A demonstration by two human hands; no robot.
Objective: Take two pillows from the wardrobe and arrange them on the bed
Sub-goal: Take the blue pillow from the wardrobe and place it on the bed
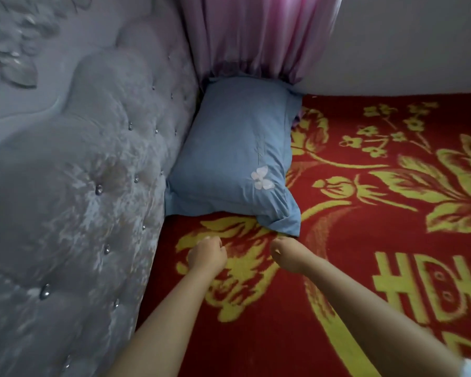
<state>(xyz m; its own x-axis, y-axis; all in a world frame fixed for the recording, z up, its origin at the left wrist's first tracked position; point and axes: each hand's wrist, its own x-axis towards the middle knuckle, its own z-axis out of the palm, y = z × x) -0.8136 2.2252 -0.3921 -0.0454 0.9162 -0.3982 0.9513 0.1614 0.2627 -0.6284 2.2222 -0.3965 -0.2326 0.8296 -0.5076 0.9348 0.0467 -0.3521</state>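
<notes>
A red blanket (365, 208) with yellow flowers covers the bed, a grey tufted headboard (79, 172) on the left. A pink curtain (256, 34) hangs above the blue pillow (229, 151), which lies against the headboard. Below it, the left hand (206, 257) is curled into an empty fist; the right hand (284, 251), fingers curled, touches the pillow's corner.

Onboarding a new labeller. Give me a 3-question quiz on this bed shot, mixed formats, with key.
1. True or false: two pillows lie on the bed.
2. The blue pillow touches: A) the grey headboard B) only the red blanket C) the floor
3. Fill in: the white motif on the pillow is a ____.

Key: 1 false, only one shows. 2 A. 3 butterfly.
</notes>
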